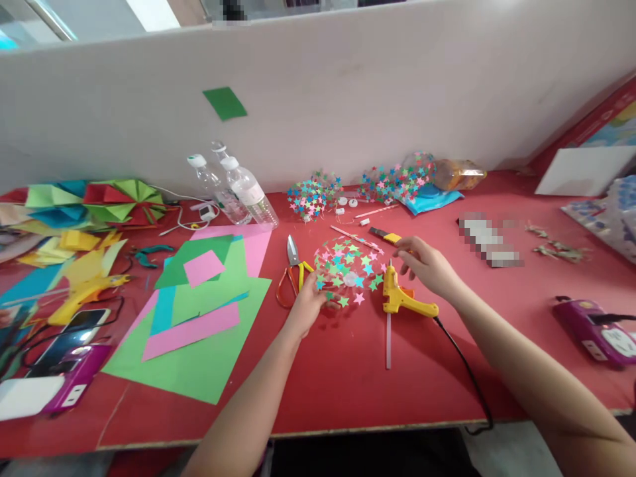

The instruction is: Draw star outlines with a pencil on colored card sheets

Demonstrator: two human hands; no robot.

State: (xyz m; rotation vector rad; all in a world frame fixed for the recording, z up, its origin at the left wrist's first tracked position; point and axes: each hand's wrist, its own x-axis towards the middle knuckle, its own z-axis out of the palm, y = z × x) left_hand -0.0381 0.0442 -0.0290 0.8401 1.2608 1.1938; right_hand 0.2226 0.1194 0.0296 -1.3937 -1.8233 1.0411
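A clear, see-through ball dotted with colorful paper stars rests on the red table in front of me. My left hand grips its left side, with fingertips curled under the near edge. My right hand is beyond the glue gun, its fingers bent around the rear end of a yellow and black utility knife. The yellow glue gun lies just right of the ball, nozzle pointing away, with a glue stick protruding toward me. Pliers with red and yellow handles lie beside my left hand.
Green, pink and blue paper sheets lie left. Water bottles and more star-covered balls stand at the back wall. A second glue gun, a phone and purple power strips occupy the sides. A black cord trails off the edge.
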